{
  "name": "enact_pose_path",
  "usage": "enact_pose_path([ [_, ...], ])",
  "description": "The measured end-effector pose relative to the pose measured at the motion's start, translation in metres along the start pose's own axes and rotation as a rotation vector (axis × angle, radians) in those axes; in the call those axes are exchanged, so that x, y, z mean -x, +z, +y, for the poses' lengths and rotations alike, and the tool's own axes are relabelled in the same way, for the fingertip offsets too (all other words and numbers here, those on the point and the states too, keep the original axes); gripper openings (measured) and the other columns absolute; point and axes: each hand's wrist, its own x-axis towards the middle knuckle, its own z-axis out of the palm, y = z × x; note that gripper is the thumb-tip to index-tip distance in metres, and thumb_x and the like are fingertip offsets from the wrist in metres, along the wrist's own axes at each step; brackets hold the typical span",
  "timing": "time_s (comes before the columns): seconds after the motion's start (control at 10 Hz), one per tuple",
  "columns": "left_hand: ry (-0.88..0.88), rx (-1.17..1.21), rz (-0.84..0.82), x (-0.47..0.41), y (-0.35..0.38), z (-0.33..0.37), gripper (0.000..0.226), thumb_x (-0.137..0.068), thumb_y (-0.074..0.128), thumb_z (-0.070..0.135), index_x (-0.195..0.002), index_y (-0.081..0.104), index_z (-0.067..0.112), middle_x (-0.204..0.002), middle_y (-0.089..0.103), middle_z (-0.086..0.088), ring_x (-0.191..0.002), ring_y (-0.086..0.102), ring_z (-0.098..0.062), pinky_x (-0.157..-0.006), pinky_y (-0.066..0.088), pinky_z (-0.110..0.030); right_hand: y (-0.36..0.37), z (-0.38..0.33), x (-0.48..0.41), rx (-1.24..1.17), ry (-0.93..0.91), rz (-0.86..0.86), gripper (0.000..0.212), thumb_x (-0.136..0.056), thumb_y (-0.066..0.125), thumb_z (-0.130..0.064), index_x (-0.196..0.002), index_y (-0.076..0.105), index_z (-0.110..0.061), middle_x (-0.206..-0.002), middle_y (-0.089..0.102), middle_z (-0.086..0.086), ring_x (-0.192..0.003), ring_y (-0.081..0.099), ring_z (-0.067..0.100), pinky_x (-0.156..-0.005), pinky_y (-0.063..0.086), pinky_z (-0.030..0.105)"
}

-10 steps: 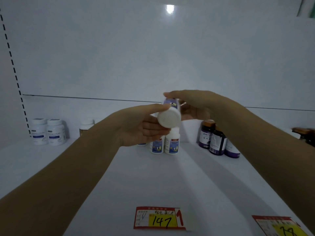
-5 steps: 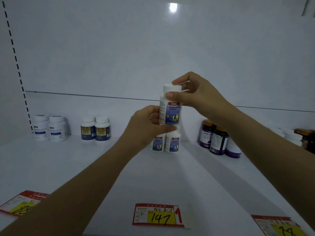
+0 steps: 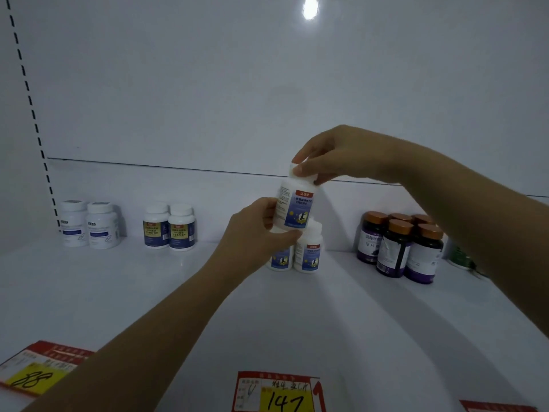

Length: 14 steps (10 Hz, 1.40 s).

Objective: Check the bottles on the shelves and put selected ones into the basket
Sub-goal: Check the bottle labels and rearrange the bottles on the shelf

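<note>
I hold a white bottle with a blue and red label (image 3: 295,208) upright above the white shelf (image 3: 148,292). My left hand (image 3: 255,239) grips its base and lower side. My right hand (image 3: 341,156) closes over its white cap from above. Just behind and below it stand two matching white bottles (image 3: 307,252) on the shelf, the left one partly hidden by my left hand. No basket is in view.
At the shelf's back left stand two white bottles (image 3: 89,224) and two white bottles with dark blue labels (image 3: 169,227). Several dark bottles with copper caps (image 3: 401,245) stand at the right. Price tags reading 147 (image 3: 276,394) and 88 (image 3: 32,370) line the front edge.
A second ago the bottle lay tilted with its cap towards me; now it stands upright. My right hand has shifted from its side to over the cap, and the view has shifted slightly.
</note>
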Motion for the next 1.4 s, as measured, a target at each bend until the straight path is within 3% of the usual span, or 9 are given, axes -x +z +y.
enact_pose_path([
  [0.1,-0.052,-0.226,0.031,0.000,0.003,-0.009,0.046,-0.084,0.068,0.031,-0.124,0.049,0.018,-0.111,0.056,0.010,-0.100,0.054,-0.007,-0.082,0.044,-0.022,0.001,-0.002,-0.022,0.051,0.004,0.039,0.026,-0.086,0.067,-0.022,-0.107,0.069,-0.006,-0.102,0.071,0.005,-0.090,0.069,0.014,-0.075,0.055,0.017],
  [0.2,-0.175,-0.492,-0.144,0.007,0.010,-0.021,0.048,-0.089,0.058,0.044,-0.125,0.050,0.014,-0.123,0.058,0.001,-0.109,0.056,-0.018,-0.085,0.043,-0.026,0.007,0.001,-0.048,0.132,0.013,0.160,0.029,-0.084,0.069,-0.024,-0.106,0.069,-0.006,-0.103,0.070,0.006,-0.091,0.068,0.018,-0.077,0.053,0.020],
  [0.3,-0.316,-0.812,-0.418,0.014,0.022,-0.035,0.066,-0.092,0.041,0.057,-0.133,0.043,0.006,-0.138,0.045,-0.013,-0.125,0.043,-0.027,-0.100,0.036,-0.032,0.021,0.009,-0.071,0.305,-0.001,0.271,0.034,-0.085,0.068,-0.027,-0.113,0.066,-0.009,-0.113,0.064,0.005,-0.103,0.060,0.019,-0.081,0.044,0.022],
  [0.4,-0.355,-0.933,-0.456,0.020,0.031,-0.051,0.084,-0.093,0.027,0.062,-0.147,0.015,0.000,-0.156,0.012,-0.019,-0.144,0.012,-0.031,-0.118,0.013,-0.040,0.040,0.023,-0.086,0.370,-0.001,0.284,0.033,-0.086,0.065,-0.025,-0.114,0.064,-0.008,-0.118,0.062,0.007,-0.110,0.055,0.021,-0.080,0.040,0.022],
  [0.5,-0.322,-0.940,-0.449,0.024,0.033,-0.061,0.085,-0.093,0.017,0.063,-0.149,-0.004,0.003,-0.158,-0.007,-0.014,-0.146,-0.007,-0.026,-0.119,-0.001,-0.039,0.058,0.040,-0.093,0.380,0.015,0.232,0.030,-0.086,0.064,-0.024,-0.109,0.064,-0.005,-0.115,0.063,0.009,-0.108,0.055,0.022,-0.081,0.042,0.026],
  [0.8,-0.313,-0.979,-0.446,0.025,0.035,-0.065,0.083,-0.093,0.011,0.063,-0.149,-0.007,0.004,-0.158,-0.009,-0.013,-0.146,-0.009,-0.024,-0.118,-0.003,-0.038,0.080,0.058,-0.088,0.345,-0.004,0.296,0.022,-0.084,0.064,-0.018,-0.101,0.061,-0.005,-0.093,0.057,0.006,-0.085,0.050,0.017,-0.058,0.040,0.022],
  [1.0,-0.306,-0.991,-0.449,0.026,0.035,-0.062,0.082,-0.094,0.011,0.062,-0.149,-0.007,0.004,-0.158,-0.009,-0.013,-0.146,-0.008,-0.024,-0.118,-0.004,-0.038,0.100,0.079,-0.082,0.315,0.080,0.223,0.022,-0.083,0.068,-0.025,-0.095,0.060,-0.008,-0.096,0.060,0.006,-0.084,0.050,0.015,-0.058,0.038,0.017],
  [1.3,-0.303,-0.990,-0.465,0.027,0.034,-0.062,0.082,-0.094,0.010,0.062,-0.149,-0.007,0.004,-0.158,-0.010,-0.013,-0.146,-0.009,-0.024,-0.118,-0.004,-0.038,0.082,0.074,-0.087,0.421,0.136,0.259,0.028,-0.087,0.057,-0.016,-0.099,0.069,0.006,-0.105,0.070,0.017,-0.098,0.064,0.029,-0.081,0.054,0.036],
  [1.4,-0.309,-0.988,-0.472,0.026,0.034,-0.061,0.082,-0.094,0.010,0.062,-0.149,-0.008,0.004,-0.158,-0.010,-0.013,-0.146,-0.009,-0.024,-0.117,-0.004,-0.038,0.068,0.073,-0.088,0.549,0.275,0.142,0.032,-0.086,0.060,-0.022,-0.105,0.065,0.003,-0.095,0.064,0.010,-0.085,0.061,0.025,-0.063,0.050,0.029],
])
